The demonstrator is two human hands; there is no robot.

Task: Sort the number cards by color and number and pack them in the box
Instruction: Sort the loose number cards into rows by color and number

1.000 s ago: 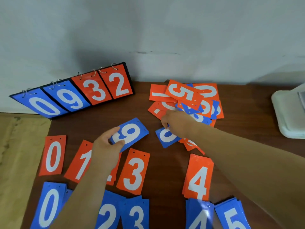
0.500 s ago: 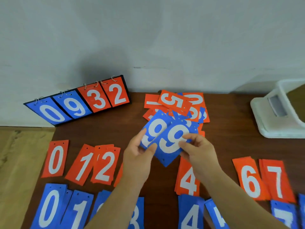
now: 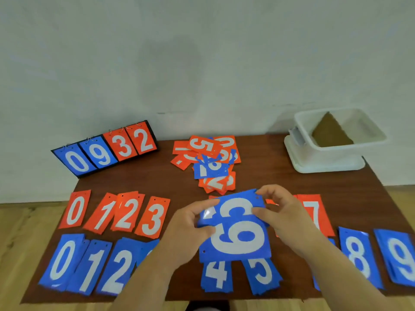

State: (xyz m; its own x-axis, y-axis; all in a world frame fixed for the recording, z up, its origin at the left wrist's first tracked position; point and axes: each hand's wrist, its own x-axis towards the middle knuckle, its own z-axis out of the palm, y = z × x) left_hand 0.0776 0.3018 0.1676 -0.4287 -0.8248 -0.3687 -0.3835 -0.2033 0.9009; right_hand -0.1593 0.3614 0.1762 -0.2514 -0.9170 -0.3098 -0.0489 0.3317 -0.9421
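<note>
— Two blue 9 cards point(image 3: 238, 232): where, and how held?
— I log them fanned above the surface point(image 3: 157, 176), pinched at opposite edges by left grip point(image 3: 190, 223) and right grip point(image 3: 279, 212). Thin, flat, glossy rectangles, punched holes; I judge them light, stiff, slippery. Hold by edges.

The front blue 9 card point(image 3: 238, 239) and the left hand point(image 3: 190, 225) cover much of the rear blue card point(image 3: 235, 205), so its digit cannot be read whole. Both cards hide the tops of the blue 4 pile point(image 3: 216, 274) and blue 5 pile point(image 3: 261, 277). The right hand point(image 3: 278, 212) hides the number on an orange card point(image 3: 270, 202). The picture's right edge cuts off the blue 9 pile point(image 3: 402, 259).
</note>
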